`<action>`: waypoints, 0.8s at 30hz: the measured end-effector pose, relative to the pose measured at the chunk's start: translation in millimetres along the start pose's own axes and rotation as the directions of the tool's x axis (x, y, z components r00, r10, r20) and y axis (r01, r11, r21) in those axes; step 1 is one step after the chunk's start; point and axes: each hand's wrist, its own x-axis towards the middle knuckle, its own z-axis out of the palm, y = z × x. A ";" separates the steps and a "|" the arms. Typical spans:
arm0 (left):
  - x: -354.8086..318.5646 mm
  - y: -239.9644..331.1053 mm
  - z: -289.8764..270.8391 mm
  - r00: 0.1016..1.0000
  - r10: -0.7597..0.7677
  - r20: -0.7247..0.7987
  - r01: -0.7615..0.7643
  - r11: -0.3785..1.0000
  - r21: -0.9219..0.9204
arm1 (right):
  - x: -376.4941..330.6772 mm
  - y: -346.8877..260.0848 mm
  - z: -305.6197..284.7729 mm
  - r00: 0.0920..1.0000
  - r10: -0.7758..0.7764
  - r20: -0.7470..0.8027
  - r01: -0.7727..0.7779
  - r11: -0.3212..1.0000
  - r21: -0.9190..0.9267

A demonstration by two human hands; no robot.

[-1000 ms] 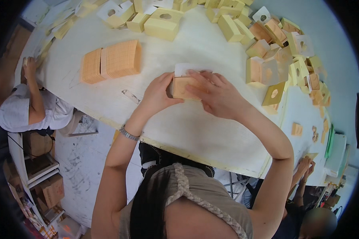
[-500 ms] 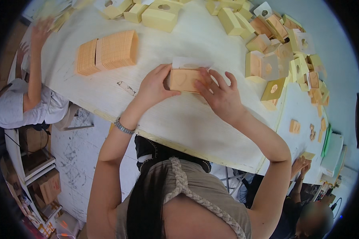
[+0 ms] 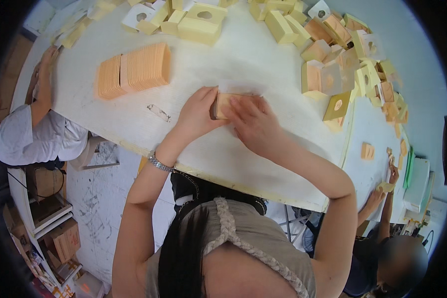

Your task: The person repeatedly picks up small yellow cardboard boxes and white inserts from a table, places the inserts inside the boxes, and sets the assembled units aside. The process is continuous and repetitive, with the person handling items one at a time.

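Note:
A small box with a peach-coloured insert (image 3: pixel 223 104) sits on the white table in front of me, its pale lid flap raised along the far side. My left hand (image 3: pixel 197 114) grips the box's left end, thumb on the near side and fingers on the far side. Over the top of the box lies my right hand (image 3: pixel 257 121), its fingers stretched flat across the insert and hiding most of it. Left of my hands, a row of peach inserts (image 3: pixel 145 65) stands stacked on edge.
Yellow boxes with cut-out windows (image 3: pixel 199 29) stand at the far edge. More open boxes (image 3: pixel 313 79) are heaped at the right. One co-worker's arm (image 3: pixel 43 87) reaches onto the table at the left; another person's hands (image 3: pixel 377 196) hold a yellow piece at the right.
My right hand has moved left from the box's right end and now lies across the insert. My left hand keeps its grip. The view has shifted slightly.

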 end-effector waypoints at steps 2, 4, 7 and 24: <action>0.7 -3.5 7.1 0.993 0.085 -0.085 -0.080 0.995 0.068 | 10.3 -9.8 7.5 0.998 0.045 -0.050 -0.042 0.997 0.064; -2.7 -0.6 7.7 0.998 0.058 -0.034 -0.057 0.998 0.039 | 15.9 -5.5 -0.7 0.997 0.045 -0.068 -0.033 0.986 0.163; -2.6 4.1 4.4 0.999 0.053 0.004 -0.053 0.997 0.058 | 19.6 -5.3 10.1 0.994 0.045 -0.101 -0.029 0.986 0.163; 299.9 25.1 63.4 0.760 0.646 0.071 -0.507 0.521 0.687 | -68.9 137.6 -8.7 0.831 0.556 -0.021 -0.554 0.823 -0.128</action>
